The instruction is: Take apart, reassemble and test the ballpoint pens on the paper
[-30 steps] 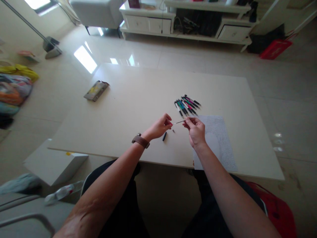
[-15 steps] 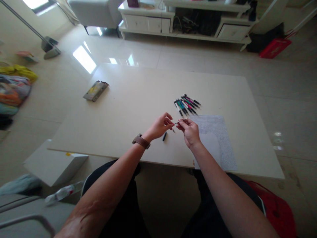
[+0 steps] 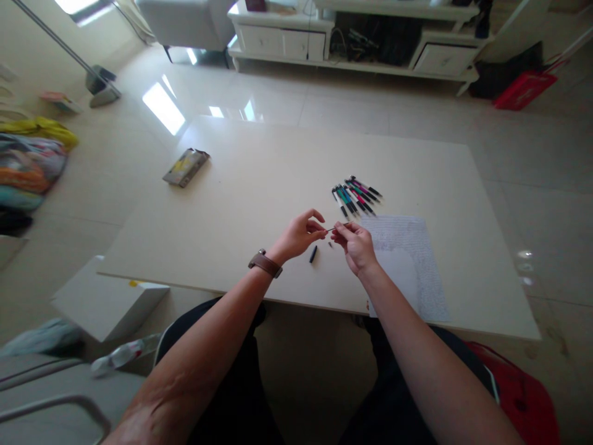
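Over the front of the table, my left hand [image 3: 303, 235] and my right hand [image 3: 356, 244] meet with a thin dark rod [image 3: 330, 230] between them, shaped like a pen refill. Thumb and fingertip of the left pinch one end, while the right grips the other, its far part hidden by fingers. Just below lies a short black pen grip [image 3: 314, 254], and beside it a tiny dark piece [image 3: 330, 245] too small to make out. Beyond my right hand, several pens [image 3: 354, 196] with coloured barrels and black grips lie side by side.
Paper covered in writing [image 3: 428, 266] lies under my right forearm, with a blank white sheet [image 3: 396, 278] on it. A grey and yellow box [image 3: 186, 167] rests on the left of the white table [image 3: 259, 167]. A white box [image 3: 111, 303] stands below the left edge.
The view has shifted slightly, so the table and its things sit a little further right. Both hands keep their pinch on the thin rod, almost unmoved.
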Demonstrator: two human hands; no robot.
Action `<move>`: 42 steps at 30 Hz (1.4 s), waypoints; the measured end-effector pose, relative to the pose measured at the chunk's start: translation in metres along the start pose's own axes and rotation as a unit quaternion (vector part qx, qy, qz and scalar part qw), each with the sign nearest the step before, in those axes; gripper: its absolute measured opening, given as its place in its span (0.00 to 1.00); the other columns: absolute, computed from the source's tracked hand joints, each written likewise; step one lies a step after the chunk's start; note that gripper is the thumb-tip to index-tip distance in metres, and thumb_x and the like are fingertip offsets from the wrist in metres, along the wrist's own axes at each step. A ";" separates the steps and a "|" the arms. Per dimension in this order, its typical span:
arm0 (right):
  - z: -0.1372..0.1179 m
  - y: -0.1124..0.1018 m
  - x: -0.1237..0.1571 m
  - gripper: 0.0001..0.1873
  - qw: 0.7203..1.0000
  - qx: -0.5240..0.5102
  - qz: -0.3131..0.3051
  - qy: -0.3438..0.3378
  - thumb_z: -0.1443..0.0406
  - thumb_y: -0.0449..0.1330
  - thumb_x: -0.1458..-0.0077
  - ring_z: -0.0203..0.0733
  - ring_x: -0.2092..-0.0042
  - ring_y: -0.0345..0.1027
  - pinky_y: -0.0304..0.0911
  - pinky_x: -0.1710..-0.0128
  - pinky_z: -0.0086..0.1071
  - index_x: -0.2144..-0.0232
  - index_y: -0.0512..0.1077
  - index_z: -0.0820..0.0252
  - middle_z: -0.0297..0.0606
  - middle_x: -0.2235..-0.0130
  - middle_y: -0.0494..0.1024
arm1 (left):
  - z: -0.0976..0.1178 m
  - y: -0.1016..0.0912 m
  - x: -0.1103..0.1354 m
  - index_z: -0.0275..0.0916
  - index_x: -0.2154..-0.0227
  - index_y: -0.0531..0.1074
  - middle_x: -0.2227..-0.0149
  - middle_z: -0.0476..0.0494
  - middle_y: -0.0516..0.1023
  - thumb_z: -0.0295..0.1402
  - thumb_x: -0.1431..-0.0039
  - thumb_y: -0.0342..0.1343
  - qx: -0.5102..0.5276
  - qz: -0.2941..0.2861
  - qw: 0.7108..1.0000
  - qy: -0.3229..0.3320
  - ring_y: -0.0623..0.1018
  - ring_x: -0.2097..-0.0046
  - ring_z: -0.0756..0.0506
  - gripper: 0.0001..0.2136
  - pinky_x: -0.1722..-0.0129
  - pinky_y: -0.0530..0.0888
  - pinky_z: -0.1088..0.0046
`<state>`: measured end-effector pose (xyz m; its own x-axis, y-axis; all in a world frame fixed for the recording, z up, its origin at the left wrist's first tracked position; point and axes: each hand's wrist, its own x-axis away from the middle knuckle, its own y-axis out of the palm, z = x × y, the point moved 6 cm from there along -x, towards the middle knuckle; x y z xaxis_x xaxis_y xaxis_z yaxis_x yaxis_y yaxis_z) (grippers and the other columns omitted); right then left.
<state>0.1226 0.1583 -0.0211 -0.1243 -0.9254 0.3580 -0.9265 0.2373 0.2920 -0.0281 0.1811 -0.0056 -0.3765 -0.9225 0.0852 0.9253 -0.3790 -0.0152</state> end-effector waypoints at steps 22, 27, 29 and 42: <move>0.002 -0.001 0.000 0.19 0.996 0.084 -0.024 -0.027 0.53 0.74 0.61 0.35 0.74 0.69 0.64 0.70 0.31 0.79 0.74 0.61 0.35 0.77 0.77 | 0.003 0.004 0.004 0.37 0.61 0.69 0.69 0.46 0.80 0.25 0.51 0.67 -0.047 0.026 0.998 0.031 0.81 0.68 0.48 0.15 0.68 0.76 0.73; 0.000 -0.001 0.000 0.17 0.993 0.097 -0.043 -0.046 0.54 0.73 0.59 0.35 0.73 0.69 0.65 0.69 0.32 0.77 0.76 0.60 0.35 0.76 0.77 | 0.000 0.006 0.003 0.38 0.61 0.68 0.69 0.45 0.82 0.25 0.49 0.66 -0.022 0.024 0.999 0.015 0.82 0.65 0.47 0.14 0.63 0.77 0.71; 0.000 -0.002 0.000 0.17 0.993 0.097 -0.047 -0.043 0.54 0.74 0.59 0.36 0.73 0.70 0.66 0.68 0.33 0.75 0.77 0.61 0.36 0.75 0.78 | -0.002 0.004 0.002 0.38 0.61 0.68 0.68 0.45 0.83 0.25 0.48 0.65 -0.022 0.035 0.999 0.004 0.83 0.65 0.46 0.14 0.62 0.77 0.70; 0.000 -0.002 0.002 0.21 1.000 0.002 -0.012 0.000 0.53 0.77 0.67 0.33 0.74 0.68 0.65 0.71 0.30 0.77 0.75 0.60 0.33 0.75 0.76 | 0.010 0.001 0.003 0.38 0.63 0.71 0.65 0.43 0.83 0.35 0.47 0.66 0.005 0.078 0.996 0.031 0.82 0.61 0.46 0.12 0.59 0.74 0.70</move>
<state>0.1243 0.1559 -0.0215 -0.1024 -0.9308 0.3510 -0.9309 0.2140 0.2959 -0.0280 0.1786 0.0045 -0.2300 -0.9730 0.0211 0.9730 -0.2303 -0.0142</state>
